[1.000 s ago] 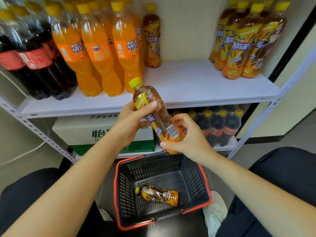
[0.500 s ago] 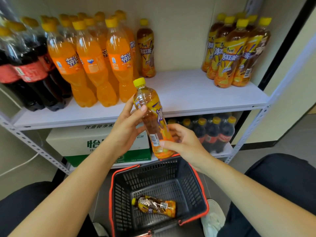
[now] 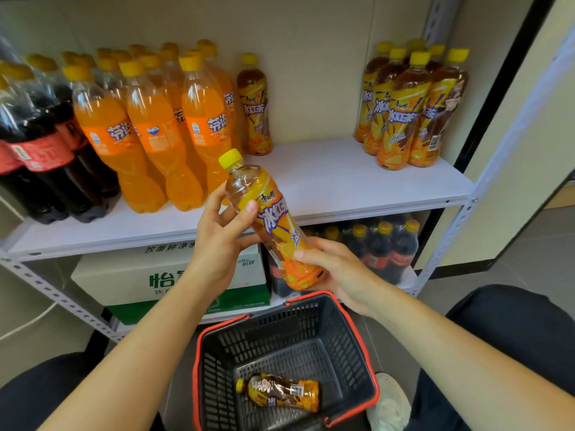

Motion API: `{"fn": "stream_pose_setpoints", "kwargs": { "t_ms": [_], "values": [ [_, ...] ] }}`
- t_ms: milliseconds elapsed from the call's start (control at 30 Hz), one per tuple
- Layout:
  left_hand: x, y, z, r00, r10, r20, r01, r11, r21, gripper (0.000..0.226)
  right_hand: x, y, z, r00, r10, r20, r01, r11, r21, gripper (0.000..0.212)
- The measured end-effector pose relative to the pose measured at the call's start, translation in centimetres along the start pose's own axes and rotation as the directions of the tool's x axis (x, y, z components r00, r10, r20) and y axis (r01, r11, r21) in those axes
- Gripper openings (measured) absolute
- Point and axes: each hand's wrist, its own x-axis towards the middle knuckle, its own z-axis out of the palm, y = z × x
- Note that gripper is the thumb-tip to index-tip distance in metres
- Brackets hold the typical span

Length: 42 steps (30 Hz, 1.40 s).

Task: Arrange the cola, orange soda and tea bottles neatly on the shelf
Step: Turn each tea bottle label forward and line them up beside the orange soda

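I hold a tea bottle [image 3: 267, 219] with a yellow cap, tilted, in front of the white shelf [image 3: 342, 181]. My left hand [image 3: 221, 244] grips its upper half and my right hand [image 3: 336, 272] grips its base. On the shelf stand cola bottles [image 3: 37, 157] at the left, orange soda bottles [image 3: 149, 132] beside them, one tea bottle [image 3: 253, 107] at the back middle and a group of tea bottles [image 3: 407, 107] at the right. Another tea bottle [image 3: 280, 391] lies in the black basket [image 3: 357, 337] below.
Under the shelf sit a white and green carton [image 3: 140, 278] and a pack of cola bottles [image 3: 385, 244]. A grey perforated upright [image 3: 448, 237] frames the right side. My knees [image 3: 513, 331] flank the basket, and a white shoe [image 3: 389, 399] sits by it.
The bottle has been lifted toward the shelf and turned in both hands, so its front label now faces me. The view has tilted up.
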Motion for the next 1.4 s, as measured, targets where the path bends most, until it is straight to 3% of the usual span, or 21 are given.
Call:
{"fn": "stream_pose_setpoints", "kwargs": {
  "t_ms": [100, 233, 367, 567, 667, 867, 933, 1067, 1167, 1333, 1400],
  "values": [
    [0.1, 0.0, 0.0, 0.999, -0.014, 0.039, 0.016, 0.999, -0.039, 0.066, 0.0, -0.1, -0.1, 0.995, -0.083, -0.058, 0.082, 0.996, -0.027, 0.050],
    [0.5, 0.5, 0.2, 0.996, 0.007, 0.089, -0.017, 0.993, 0.115, 0.056, 0.0, 0.3, -0.4, 0.960, -0.225, -0.167, 0.182, 0.954, -0.240, 0.047],
    [0.3, 0.3, 0.5, 0.999, 0.020, 0.049, -0.026, 0.991, 0.128, 0.041, 0.2, 0.6, -0.6, 0.935, -0.306, -0.177, 0.193, 0.862, -0.468, 0.057],
    [-0.2, 0.3, 0.9, 0.987, 0.126, 0.101, -0.142, 0.976, 0.163, 0.052, 0.4, -0.1, -0.7, 0.956, -0.282, -0.079, 0.213, 0.855, -0.472, 0.055],
    [-0.7, 0.2, 1.3, 0.956, 0.197, 0.218, -0.237, 0.955, 0.178, 0.053, 0.4, -0.5, -0.4, 0.930, -0.357, -0.091, 0.290, 0.860, -0.419, 0.060],
    [-1.1, 0.4, 1.8, 0.914, 0.200, 0.354, -0.276, 0.944, 0.180, 0.057, 0.1, -1.0, -0.8, 0.878, -0.461, -0.129, 0.375, 0.830, -0.412, 0.063],
    [-0.9, 0.9, 1.7, 0.913, 0.236, 0.333, -0.321, 0.919, 0.228, 0.055, 0.1, -0.9, -1.1, 0.884, -0.449, -0.129, 0.358, 0.829, -0.429, 0.066],
    [-0.5, 1.0, 1.4, 0.907, 0.313, 0.281, -0.394, 0.867, 0.305, 0.029, 0.1, -0.7, -1.4, 0.886, -0.443, -0.133, 0.341, 0.819, -0.461, 0.069],
    [-0.8, 0.7, 1.2, 0.895, 0.371, 0.247, -0.441, 0.815, 0.375, 0.025, 0.0, -0.6, -1.4, 0.882, -0.450, -0.138, 0.338, 0.810, -0.480, 0.070],
    [-1.2, 0.3, 1.4, 0.796, 0.580, 0.174, -0.581, 0.650, 0.490, 0.031, 0.1, -0.8, -1.3, 0.864, -0.480, -0.148, 0.352, 0.789, -0.504, 0.071],
    [-1.4, 0.1, 1.5, 0.774, 0.618, 0.136, -0.592, 0.631, 0.501, 0.031, 0.1, -0.7, -1.2, 0.867, -0.478, -0.141, 0.353, 0.789, -0.503, 0.071]
  ]
}}
